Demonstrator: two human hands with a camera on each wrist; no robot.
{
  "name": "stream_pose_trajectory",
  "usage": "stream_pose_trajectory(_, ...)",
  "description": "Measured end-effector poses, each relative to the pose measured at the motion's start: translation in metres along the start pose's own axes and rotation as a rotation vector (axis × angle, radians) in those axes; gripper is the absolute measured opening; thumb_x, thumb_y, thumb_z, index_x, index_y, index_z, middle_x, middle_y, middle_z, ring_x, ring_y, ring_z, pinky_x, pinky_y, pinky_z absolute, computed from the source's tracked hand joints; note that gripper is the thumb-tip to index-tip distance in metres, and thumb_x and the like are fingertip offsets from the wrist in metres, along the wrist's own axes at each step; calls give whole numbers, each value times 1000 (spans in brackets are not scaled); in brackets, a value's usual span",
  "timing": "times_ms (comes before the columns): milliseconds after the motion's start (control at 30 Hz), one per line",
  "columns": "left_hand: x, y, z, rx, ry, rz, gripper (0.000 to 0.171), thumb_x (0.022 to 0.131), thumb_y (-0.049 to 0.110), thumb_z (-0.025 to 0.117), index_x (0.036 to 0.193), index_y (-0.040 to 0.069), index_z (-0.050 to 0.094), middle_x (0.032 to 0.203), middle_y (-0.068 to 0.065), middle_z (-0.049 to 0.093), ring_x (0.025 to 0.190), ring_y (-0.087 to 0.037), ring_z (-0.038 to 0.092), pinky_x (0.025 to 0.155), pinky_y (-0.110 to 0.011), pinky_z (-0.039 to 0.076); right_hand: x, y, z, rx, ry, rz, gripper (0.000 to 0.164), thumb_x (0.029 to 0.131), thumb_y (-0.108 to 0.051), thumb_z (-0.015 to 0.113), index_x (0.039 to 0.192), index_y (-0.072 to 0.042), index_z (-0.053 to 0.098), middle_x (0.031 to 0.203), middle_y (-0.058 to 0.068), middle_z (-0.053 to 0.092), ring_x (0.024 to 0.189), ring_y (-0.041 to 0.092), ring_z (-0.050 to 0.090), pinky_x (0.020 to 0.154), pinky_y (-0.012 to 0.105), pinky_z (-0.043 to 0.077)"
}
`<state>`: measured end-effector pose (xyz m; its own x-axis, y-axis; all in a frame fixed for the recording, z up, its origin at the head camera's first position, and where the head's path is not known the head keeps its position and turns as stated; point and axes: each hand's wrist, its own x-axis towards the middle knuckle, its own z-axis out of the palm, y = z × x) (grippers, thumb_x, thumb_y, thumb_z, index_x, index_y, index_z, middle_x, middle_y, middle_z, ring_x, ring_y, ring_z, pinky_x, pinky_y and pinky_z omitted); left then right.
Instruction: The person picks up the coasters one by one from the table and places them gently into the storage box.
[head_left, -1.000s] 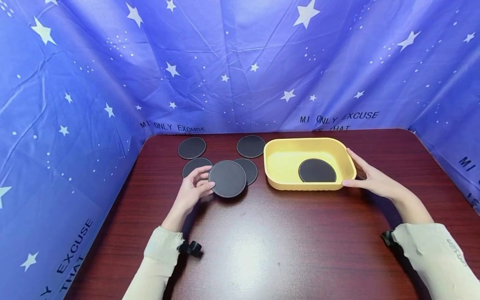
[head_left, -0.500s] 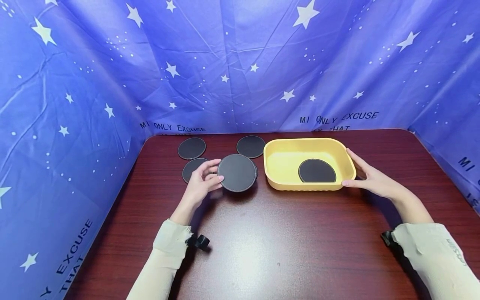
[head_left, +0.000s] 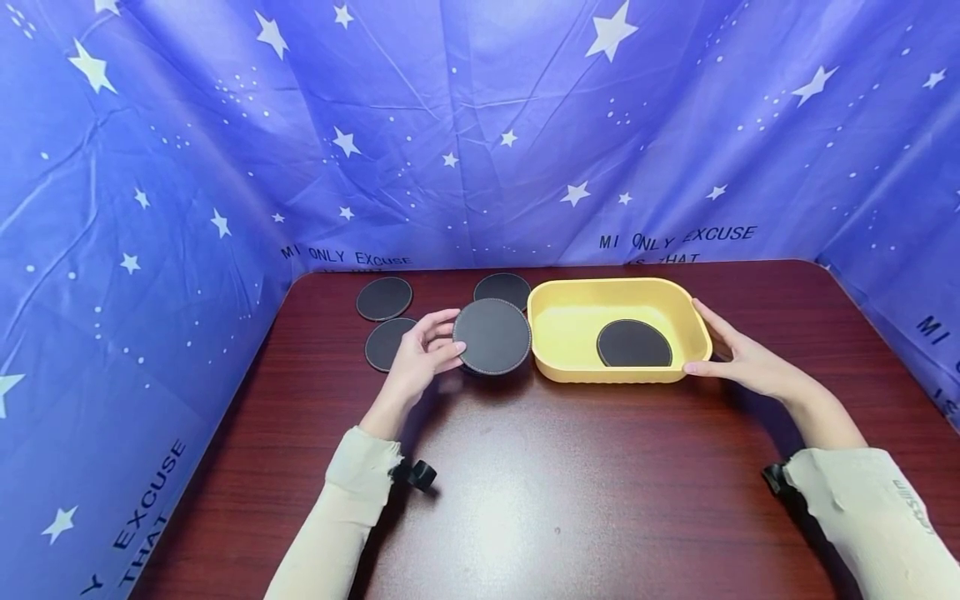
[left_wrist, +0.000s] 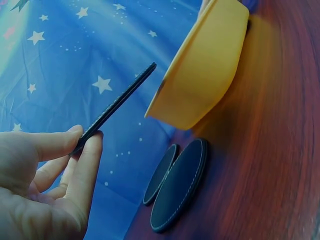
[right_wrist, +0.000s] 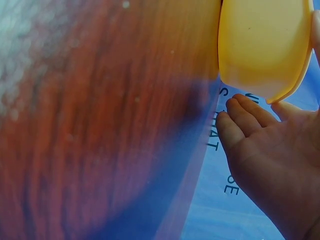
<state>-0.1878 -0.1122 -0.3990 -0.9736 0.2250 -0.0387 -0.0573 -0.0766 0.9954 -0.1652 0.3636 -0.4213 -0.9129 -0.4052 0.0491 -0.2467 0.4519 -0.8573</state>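
My left hand (head_left: 420,358) pinches a black round coaster (head_left: 492,336) with pale edge stitching, thumb on top and fingers beneath. It is held tilted in the air, just left of a yellow plastic bin (head_left: 600,376). In the left wrist view that coaster (left_wrist: 117,107) appears edge-on, apart from the bin. Another coaster (head_left: 634,343) lies inside the bin. My right hand (head_left: 757,362) holds the bin's right end, thumb at the front corner and fingers farther back. In the right wrist view, the hand's other fingers (right_wrist: 245,117) extend below the bin's edge.
Two coasters, a back one (head_left: 384,298) and a front one (head_left: 386,343), lie on the dark red table (head_left: 600,500) at the left. Another coaster (head_left: 502,287) lies behind the held one. One more coaster (left_wrist: 180,185) shows in the left wrist view. A blue star-patterned curtain (head_left: 450,125) surrounds the table.
My left hand has carried its coaster to the right and slightly away from me, towards the bin, covering the coaster beneath it. My right hand and the bin have stayed put.
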Motion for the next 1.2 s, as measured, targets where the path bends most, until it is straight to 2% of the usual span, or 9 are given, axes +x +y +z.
stream_pose_trajectory(400, 10, 2, 18, -33, -7, 3, 55, 92, -9, 60, 144, 4, 48, 107, 0, 59, 80, 1, 65, 71, -19, 61, 0, -1, 0, -3, 2, 15, 99, 91, -1, 67, 161, -16, -1, 167, 21, 2, 127, -23, 29, 95, -5, 30)
stream_pose_trajectory(700, 16, 3, 31, -50, -20, -11, 54, 93, -10, 59, 144, 5, 48, 114, -4, 57, 82, 0, 65, 70, -18, 60, -1, -1, 0, 4, -4, 20, 99, 92, -1, 66, 161, -14, -3, 165, 26, 2, 127, -23, 28, 94, -5, 31)
stream_pose_trajectory(1200, 27, 3, 54, -38, -51, -31, 53, 94, -10, 56, 144, 6, 48, 128, -17, 57, 83, -1, 64, 75, -21, 61, -1, 1, 1, -1, 1, 21, 99, 92, -1, 66, 161, -15, -3, 166, 25, 1, 126, -24, 28, 95, -5, 29)
